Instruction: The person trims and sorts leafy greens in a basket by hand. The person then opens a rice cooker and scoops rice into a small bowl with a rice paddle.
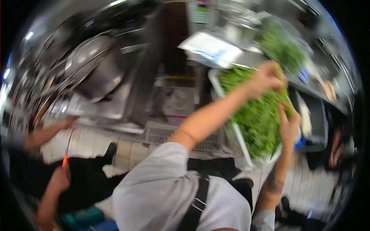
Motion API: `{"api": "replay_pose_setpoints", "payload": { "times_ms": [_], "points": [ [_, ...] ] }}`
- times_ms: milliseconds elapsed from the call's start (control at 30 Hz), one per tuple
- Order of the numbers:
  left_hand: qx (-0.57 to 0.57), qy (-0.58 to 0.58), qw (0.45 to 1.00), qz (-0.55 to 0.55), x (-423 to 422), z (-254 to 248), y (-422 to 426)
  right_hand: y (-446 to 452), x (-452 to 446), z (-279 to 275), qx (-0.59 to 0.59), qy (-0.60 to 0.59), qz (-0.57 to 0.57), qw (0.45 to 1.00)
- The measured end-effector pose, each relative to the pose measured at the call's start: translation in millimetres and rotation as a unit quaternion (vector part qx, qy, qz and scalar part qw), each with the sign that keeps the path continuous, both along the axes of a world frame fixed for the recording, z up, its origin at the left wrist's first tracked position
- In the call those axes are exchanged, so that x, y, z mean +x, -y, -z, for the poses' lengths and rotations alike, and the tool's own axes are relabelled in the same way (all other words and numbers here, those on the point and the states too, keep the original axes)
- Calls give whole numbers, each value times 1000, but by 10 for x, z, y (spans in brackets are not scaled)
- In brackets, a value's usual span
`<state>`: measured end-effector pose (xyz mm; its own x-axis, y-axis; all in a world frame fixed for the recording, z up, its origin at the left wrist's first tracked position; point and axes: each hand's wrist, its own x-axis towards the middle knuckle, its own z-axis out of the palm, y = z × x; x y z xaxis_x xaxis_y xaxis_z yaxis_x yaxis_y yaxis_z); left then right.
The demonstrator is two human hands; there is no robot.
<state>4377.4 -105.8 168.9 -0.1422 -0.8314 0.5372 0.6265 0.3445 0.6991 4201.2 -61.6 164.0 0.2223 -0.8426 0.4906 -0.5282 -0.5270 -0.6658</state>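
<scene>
A white plastic bin (241, 149) heaped with green leafy herbs (256, 123) stands in front of me. Over its right side, my left hand (266, 81) is closed on a light green leafy stalk (285, 98), pinched near the top. Just below, my right hand (290, 124) has its fingers closed around the lower part of the same stalk. Motion blur hides the exact kind of greens. My left forearm crosses above the bin's left rim.
Behind the bin lies a white packet (212, 48), with a bag of greens (283, 48) to its right. A grey tub (318, 129) is on the right. At left, a large metal pot (96, 73) sits near a co-worker's hand (59, 179) holding an orange-handled tool (65, 160).
</scene>
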Motion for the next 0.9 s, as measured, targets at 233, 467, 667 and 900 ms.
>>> {"api": "replay_pose_setpoints", "payload": {
  "times_ms": [233,467,667,900],
  "points": [
    [105,-23,994,-31,0,73,-166,-30,-76,64,-143,-130,-26,981],
    [169,-18,985,-38,44,209,-233,-27,-38,159,-165,-112,10,980],
    [135,-88,986,49,-102,459,-73,72,-251,286,-91,11,64,994],
    [117,-80,990,13,-244,516,-53,371,-703,515,23,275,226,934]
  ]
}}
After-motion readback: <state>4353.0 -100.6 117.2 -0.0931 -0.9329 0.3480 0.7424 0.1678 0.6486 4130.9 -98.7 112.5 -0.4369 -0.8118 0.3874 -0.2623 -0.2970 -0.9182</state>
